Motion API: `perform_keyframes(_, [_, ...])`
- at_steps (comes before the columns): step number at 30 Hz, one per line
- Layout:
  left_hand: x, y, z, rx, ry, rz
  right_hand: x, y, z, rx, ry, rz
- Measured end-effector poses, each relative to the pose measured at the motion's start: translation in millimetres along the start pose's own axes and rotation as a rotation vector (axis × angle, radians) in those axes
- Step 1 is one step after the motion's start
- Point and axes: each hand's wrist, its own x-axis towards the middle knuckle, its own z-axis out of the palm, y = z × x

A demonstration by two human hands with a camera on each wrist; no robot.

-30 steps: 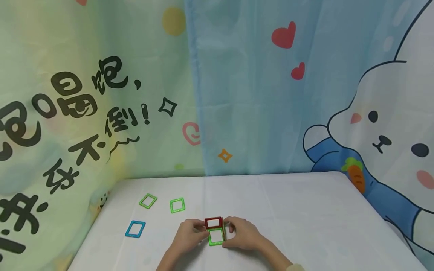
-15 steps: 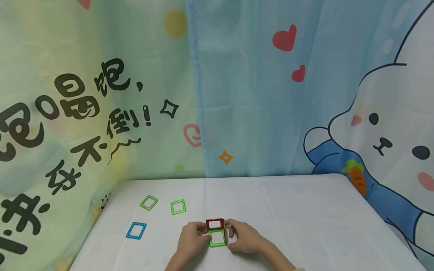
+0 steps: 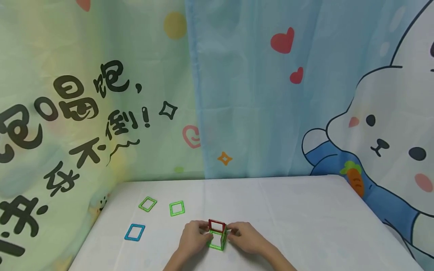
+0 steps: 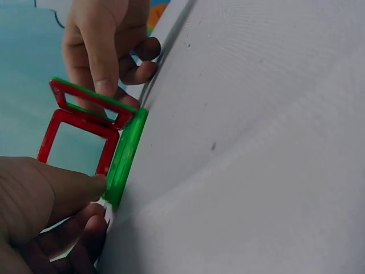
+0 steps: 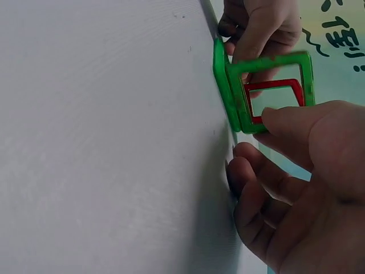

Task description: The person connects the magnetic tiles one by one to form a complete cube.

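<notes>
Three square magnetic tiles join at the table's front: a green tile (image 3: 216, 247) lies flat, a red tile (image 4: 52, 128) stands at its back edge, and another green tile (image 5: 308, 80) stands along its right side. Left hand (image 3: 194, 237) pinches the red tile's left edge low down, its thumb close to the flat tile's corner in the left wrist view. On the opposite side, the right hand (image 3: 246, 238) holds the standing green tile between thumb and forefinger. Its other fingers curl loosely beside the tile, near the tabletop.
Further left on the white table (image 3: 305, 218) lie two loose green tiles, one green tile (image 3: 147, 204) turned cornerwise and one green tile (image 3: 177, 208) nearer the middle. A blue tile (image 3: 134, 232) lies in front of them. A printed curtain (image 3: 251, 113) hangs behind the table.
The joined tiles have turned slightly, so the standing green tile shows more of its face. The right thumb has moved up and away from the flat tile's front corner. The loose tiles stay put.
</notes>
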Motion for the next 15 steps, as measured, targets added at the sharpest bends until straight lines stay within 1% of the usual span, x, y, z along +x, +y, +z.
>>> perform_keyframes(3, [-0.5, 1.7, 0.5, 0.000, -0.003, 0.005, -0.5, 0.5, 0.1, 0.015, 0.003, -0.003])
perform_keyframes(7, [0.0, 4.1, 1.4, -0.007, -0.003, 0.026, -0.9, 2.6, 0.6, 0.043, 0.024, -0.032])
perform_keyframes(11, [1.6, 3.3, 2.9, -0.009, -0.006, 0.027, -2.0, 3.0, 0.9, 0.067, 0.040, -0.058])
perform_keyframes(15, [2.6, 1.6, 4.4, 0.000, -0.008, 0.026, -2.5, 3.0, 0.8, 0.051, 0.051, -0.067])
